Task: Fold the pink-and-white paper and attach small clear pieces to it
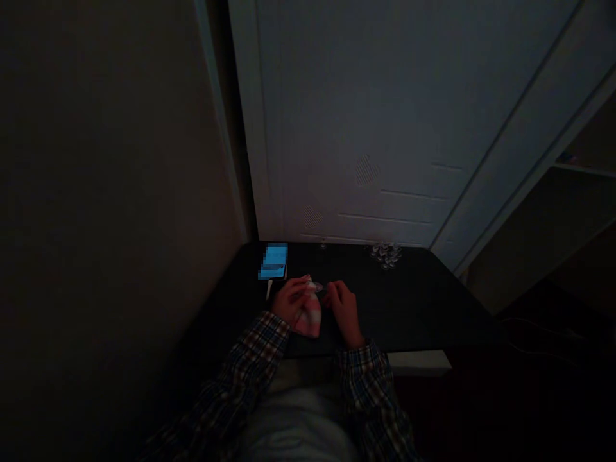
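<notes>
My left hand is closed around a pink-and-white cloth, which hangs from the fingers down to the dark table. At the top of the cloth a small shiny clear piece shows between my two hands; its kind is too dim to make out. On its right side my right hand is curled, thumb and forefinger pinched at the end of this piece. The fingertips of both hands are partly hidden in shadow.
A lit phone with a white cable lies at the back left of the black table. Several small shiny pieces are heaped at the back right, and a single one stands near the white panel behind.
</notes>
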The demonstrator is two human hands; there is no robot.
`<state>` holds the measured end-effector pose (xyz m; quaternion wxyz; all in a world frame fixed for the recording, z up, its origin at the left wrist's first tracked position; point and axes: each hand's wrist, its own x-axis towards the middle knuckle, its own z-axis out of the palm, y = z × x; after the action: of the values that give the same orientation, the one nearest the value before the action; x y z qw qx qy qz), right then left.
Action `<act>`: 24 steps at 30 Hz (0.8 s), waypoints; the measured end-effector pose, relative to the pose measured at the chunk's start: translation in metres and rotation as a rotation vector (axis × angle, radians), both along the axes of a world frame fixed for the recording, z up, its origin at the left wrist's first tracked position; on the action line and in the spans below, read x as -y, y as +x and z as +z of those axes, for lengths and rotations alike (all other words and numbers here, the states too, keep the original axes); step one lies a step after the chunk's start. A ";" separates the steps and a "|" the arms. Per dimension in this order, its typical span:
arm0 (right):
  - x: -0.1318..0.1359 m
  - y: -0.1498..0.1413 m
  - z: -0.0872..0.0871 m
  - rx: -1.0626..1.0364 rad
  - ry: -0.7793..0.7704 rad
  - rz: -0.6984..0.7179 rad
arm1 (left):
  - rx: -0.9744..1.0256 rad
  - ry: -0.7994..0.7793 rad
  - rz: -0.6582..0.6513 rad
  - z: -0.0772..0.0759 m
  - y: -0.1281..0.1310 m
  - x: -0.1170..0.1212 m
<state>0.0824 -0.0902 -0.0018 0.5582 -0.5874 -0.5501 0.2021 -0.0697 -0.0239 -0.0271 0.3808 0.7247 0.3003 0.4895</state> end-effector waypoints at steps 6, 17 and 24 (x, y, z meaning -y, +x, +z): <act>0.001 -0.002 0.001 0.064 -0.025 -0.015 | 0.011 0.002 0.014 0.003 0.002 0.001; 0.005 -0.009 0.009 -0.025 0.075 0.119 | 0.001 0.039 0.151 0.002 -0.002 -0.005; 0.005 -0.004 0.006 -0.003 0.070 0.062 | 0.017 0.016 0.068 0.004 0.000 -0.001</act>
<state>0.0786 -0.0948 0.0040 0.5727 -0.5500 -0.5738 0.2009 -0.0701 -0.0225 -0.0231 0.3606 0.7130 0.3176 0.5107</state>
